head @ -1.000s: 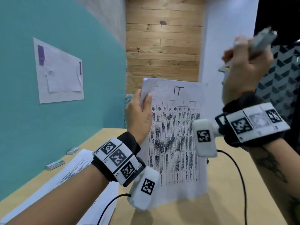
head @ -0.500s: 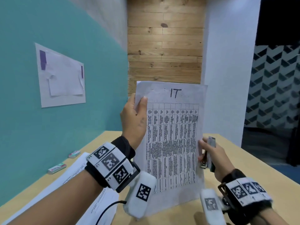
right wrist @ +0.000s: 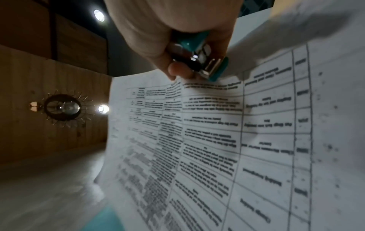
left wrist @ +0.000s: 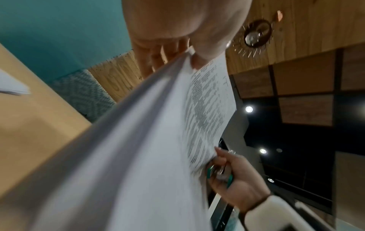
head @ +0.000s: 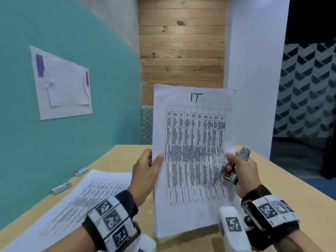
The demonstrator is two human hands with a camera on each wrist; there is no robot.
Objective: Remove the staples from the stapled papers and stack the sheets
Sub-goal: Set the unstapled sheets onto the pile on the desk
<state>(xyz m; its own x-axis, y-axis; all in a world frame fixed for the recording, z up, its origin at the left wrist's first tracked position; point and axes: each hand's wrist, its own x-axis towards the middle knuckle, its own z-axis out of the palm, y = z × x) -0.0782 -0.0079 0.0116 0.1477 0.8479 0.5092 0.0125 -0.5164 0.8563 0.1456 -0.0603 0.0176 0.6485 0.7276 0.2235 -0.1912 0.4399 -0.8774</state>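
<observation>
I hold a white printed paper (head: 192, 151) headed "IT" upright above the wooden table (head: 294, 180). My left hand (head: 145, 171) pinches its left edge at mid height, thumb in front. My right hand (head: 241, 171) grips a teal and metal stapler (head: 236, 166) and its thumb presses the paper's right edge. The left wrist view shows the paper (left wrist: 150, 140) edge-on as more than one sheet, with my left hand (left wrist: 177, 43) pinching it and the right hand (left wrist: 235, 175) lower down. In the right wrist view the stapler (right wrist: 199, 56) sits in my right hand (right wrist: 177, 39) against the paper (right wrist: 237, 140).
A stack of printed sheets (head: 72, 202) lies on the table at the left. Two small staple boxes (head: 61, 188) (head: 81, 171) lie by the teal wall. A white sheet (head: 61, 82) is taped to that wall. The table's right edge drops off to the floor.
My right hand came down from high on the right with the stapler and now meets the paper's right edge. My left hand slid from the top left corner down to mid edge.
</observation>
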